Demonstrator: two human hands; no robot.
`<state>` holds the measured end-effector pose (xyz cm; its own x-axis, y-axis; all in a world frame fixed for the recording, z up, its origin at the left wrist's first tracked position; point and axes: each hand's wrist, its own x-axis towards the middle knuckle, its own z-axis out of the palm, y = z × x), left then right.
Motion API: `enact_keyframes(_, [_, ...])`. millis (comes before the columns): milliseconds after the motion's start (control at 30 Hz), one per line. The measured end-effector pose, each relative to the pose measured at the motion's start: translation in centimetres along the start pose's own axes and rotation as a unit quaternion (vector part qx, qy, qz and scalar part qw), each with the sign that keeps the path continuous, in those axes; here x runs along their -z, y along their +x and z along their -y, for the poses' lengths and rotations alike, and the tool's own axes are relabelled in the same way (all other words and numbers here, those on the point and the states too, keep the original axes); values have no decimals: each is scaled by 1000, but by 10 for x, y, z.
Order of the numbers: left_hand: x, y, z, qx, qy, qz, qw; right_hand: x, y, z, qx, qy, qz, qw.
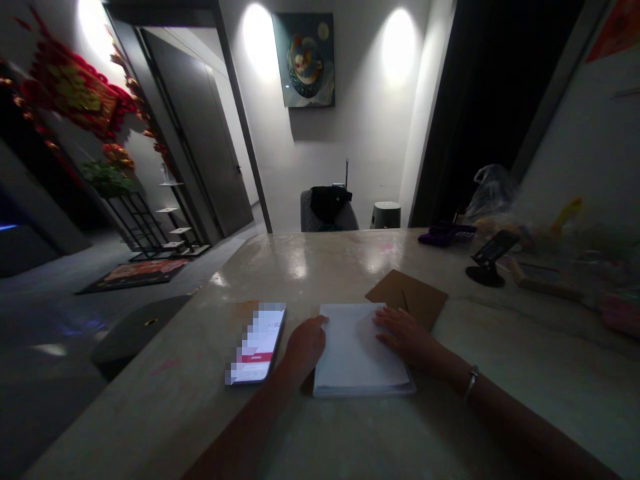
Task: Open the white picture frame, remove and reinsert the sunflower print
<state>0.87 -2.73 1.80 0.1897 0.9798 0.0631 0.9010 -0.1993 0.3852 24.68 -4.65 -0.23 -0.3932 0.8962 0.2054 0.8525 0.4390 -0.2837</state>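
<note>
Near centre of the table (225,427), head view: paper (357,353) lay flat in one stack, near edges not quite flush. Left hand (309,340) touched its left edge, fingers close together; could not tell whether they pinched. Right hand (403,337) lay over the right edge, fingers slightly spread. Brown board (390,287) lay far right of the stack; phone (263,347), lit, left. Stand (493,253) stood right; chair (306,217) and picture (310,60) far.

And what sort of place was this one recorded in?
Probably a home, perhaps its dining area: a large stone-look table, a framed-style picture on the spotlit wall, and red festive hangings beside the doorway.
</note>
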Motion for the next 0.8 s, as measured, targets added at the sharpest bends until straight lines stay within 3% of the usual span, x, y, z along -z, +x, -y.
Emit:
enact_keyframes(100, [-1,3,5,1,5,-3,1000,-9,15,-8,-29,21,-39,999])
enact_keyframes(333, [5,10,11,-3,33,15,999,-13,39,-13,-73,20,45,996])
enact_keyframes(500, [9,9,7,23,35,20,999,-8,47,-12,-48,-3,20,999])
enact_keyframes(667, [12,6,5,31,47,23,998,-1,71,-8,-12,34,-23,999])
enact_keyframes(800, [10,11,7,37,84,28,995,-4,90,-6,-22,50,-44,998])
